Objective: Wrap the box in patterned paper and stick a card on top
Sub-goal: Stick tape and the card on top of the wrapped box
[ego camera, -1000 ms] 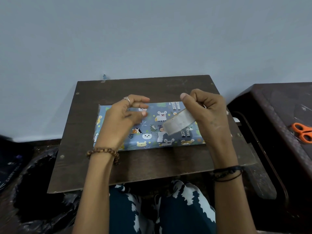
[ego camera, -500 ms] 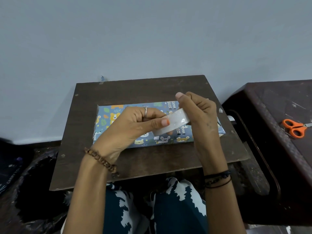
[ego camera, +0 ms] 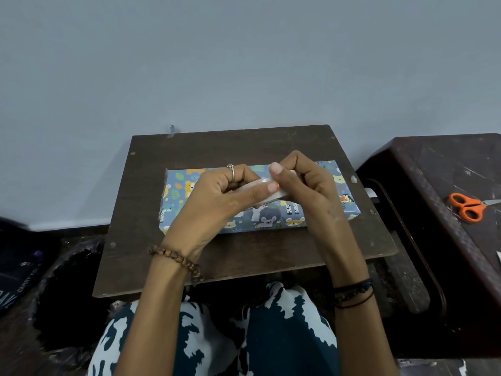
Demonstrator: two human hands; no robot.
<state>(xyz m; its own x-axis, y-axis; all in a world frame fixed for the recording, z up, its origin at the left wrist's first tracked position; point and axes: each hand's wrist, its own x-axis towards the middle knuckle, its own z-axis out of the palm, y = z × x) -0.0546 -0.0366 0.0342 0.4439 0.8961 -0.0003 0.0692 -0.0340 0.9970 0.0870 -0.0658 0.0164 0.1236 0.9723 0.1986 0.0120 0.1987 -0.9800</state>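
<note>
Both hands — left hand (ego camera: 217,202) and right hand (ego camera: 306,191) — pinch a tape roll (ego camera: 267,189) just above the wrapped box (ego camera: 271,221), which lies mid-board on the small wooden table (ego camera: 244,147) — scissors (ego camera: 466,207) far right.

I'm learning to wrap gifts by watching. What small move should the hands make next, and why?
Probably peel a short strip free. Both the left hand and the right hand pinch the tape above the wrapped box, no card shows on it, and the scissors lie apart on the side table.
</note>
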